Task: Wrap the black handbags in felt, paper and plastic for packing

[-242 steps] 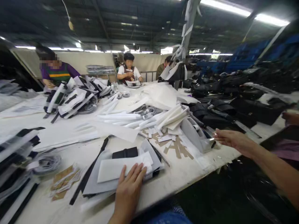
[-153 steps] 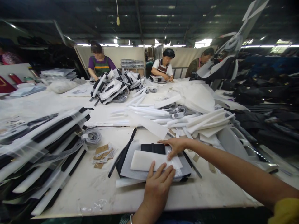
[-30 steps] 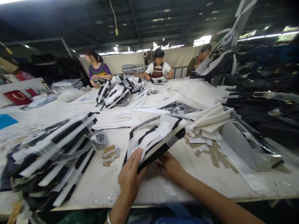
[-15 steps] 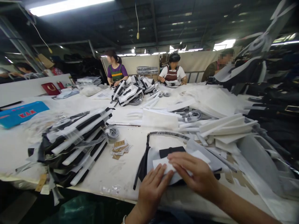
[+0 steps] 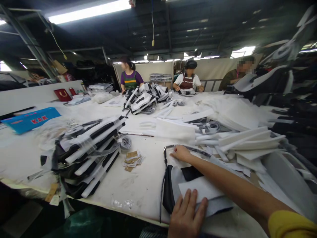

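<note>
A flat, black, leather-looking bag (image 5: 168,190) lies on the big white worktop (image 5: 138,198), at five o'clock in the view. It looks light and soft, so its two sides seem best to hold; its thin black strap (image 5: 165,158) could flop and catch. The left grip (image 5: 187,213) is spread flat on the white foam pad (image 5: 198,189), pinching nothing. The right grip (image 5: 182,153) is by the strap at the bag's eleven o'clock; I can't tell if it holds it. The right arm (image 5: 230,181) blocks the bag's top. Long white foam strips (image 5: 250,142) crowd two o'clock; small brown cards (image 5: 132,160) sit at ten.
</note>
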Motion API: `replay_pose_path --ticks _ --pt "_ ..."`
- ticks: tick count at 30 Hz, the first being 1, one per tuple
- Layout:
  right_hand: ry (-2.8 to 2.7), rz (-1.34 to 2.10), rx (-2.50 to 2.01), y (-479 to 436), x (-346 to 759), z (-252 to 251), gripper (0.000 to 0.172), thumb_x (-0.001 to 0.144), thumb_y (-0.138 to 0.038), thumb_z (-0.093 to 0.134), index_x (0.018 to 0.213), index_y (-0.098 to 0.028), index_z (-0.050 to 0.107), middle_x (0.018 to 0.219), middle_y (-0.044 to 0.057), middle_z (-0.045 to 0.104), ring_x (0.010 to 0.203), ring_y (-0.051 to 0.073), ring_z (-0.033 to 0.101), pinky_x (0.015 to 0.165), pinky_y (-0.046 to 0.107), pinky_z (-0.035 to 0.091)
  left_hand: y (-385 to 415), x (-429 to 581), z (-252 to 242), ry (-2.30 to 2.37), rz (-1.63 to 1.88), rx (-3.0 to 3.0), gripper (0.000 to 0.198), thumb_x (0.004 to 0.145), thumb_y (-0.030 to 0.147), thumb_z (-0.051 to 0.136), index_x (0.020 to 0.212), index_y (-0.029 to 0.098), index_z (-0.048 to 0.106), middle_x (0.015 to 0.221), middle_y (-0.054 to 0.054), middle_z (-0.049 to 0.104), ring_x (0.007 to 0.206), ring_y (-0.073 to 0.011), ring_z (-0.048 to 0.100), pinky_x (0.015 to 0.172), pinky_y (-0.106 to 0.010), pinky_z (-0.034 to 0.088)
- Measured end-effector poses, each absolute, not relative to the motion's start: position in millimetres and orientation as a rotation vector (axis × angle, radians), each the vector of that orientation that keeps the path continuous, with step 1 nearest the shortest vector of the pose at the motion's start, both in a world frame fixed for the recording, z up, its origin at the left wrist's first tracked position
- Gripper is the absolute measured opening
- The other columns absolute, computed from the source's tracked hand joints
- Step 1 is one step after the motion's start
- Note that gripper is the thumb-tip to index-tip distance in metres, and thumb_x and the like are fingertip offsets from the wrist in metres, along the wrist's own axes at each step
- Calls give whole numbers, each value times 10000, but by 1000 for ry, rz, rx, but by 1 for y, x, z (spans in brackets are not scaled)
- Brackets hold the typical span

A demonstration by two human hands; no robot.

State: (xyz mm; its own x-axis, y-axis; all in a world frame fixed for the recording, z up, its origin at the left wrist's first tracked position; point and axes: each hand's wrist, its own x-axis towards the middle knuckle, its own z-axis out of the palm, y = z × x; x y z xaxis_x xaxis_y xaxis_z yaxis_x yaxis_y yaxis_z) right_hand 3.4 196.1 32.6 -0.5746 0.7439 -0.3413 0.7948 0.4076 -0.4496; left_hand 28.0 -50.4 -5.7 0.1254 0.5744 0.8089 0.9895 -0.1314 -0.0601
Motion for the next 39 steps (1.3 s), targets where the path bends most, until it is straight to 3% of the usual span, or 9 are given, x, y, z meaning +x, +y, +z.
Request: replay_pose_path --ticks 10,15,20,22,25,27,30,33,39 --pt "2365 -1872 1317 195 30 44 303 962 -362 610 1179 -150 619 1153 85 664 974 200 668 838 398 573 -51 31 0 -1573 -915 -1772 375 1045 191 392 1275 313 662 1238 -11 715 1126 -176 685 920 -284 542" --pt "2420 -2177 1160 183 28 52 321 843 -432 709 1025 -167 690 1032 83 754 941 200 709 830 320 575 -51 35 1 -1604 -905 -1793 393 1048 184 367 1284 306 657 1263 -10 702 1145 -180 674 921 -290 541" --pt "2594 -2112 1110 180 21 46 415 883 -518 592 1012 -145 719 1021 98 754 977 240 698 874 380 564 -51 40 1 -1645 -901 -1791 387 1046 193 375 1303 299 645 1262 -22 702 1153 -178 667 932 -289 535" --pt "2709 -2000 1122 181 27 46 441 881 -511 595 1117 -154 698 1140 113 722 1088 282 655 945 443 528 -52 41 1 -1647 -890 -1805 389 1047 192 373 1306 299 642 1267 -20 700 1155 -177 665 932 -290 533" --pt "2899 -1797 1046 180 50 53 545 841 -425 671 1330 -199 590 1434 131 541 1329 330 470 1087 517 398 -52 40 2 -1633 -888 -1807 390 1050 197 365 1297 307 647 1264 -11 701 1154 -176 664 936 -296 526" --pt "2952 -1685 876 177 68 59 503 835 -382 683 1310 -229 613 1456 115 520 1359 314 427 1111 499 369 -52 39 2 -1629 -896 -1799 388 1052 205 364 1295 310 648 1255 -7 706 1156 -174 662 946 -294 516" --pt "2837 -1582 558 172 81 64 368 780 -365 737 1131 -254 724 1234 70 686 1158 272 593 970 394 488 -51 40 2 -1628 -914 -1788 381 1052 211 373 1292 316 649 1256 -2 706 1160 -170 659 962 -287 502" --pt "2692 -1547 415 175 74 58 315 793 -403 714 1049 -223 748 1047 41 741 956 214 657 858 311 506 -51 40 1 -1633 -921 -1779 374 1048 213 384 1287 314 654 1257 -4 705 1161 -170 659 975 -287 496" --pt "2501 -1506 374 190 37 34 439 824 -579 610 831 -151 707 635 -22 590 579 111 500 577 234 418 -51 38 0 -1593 -862 -1797 356 1035 212 425 1293 310 650 1247 -9 711 1132 -172 676 941 -283 522"
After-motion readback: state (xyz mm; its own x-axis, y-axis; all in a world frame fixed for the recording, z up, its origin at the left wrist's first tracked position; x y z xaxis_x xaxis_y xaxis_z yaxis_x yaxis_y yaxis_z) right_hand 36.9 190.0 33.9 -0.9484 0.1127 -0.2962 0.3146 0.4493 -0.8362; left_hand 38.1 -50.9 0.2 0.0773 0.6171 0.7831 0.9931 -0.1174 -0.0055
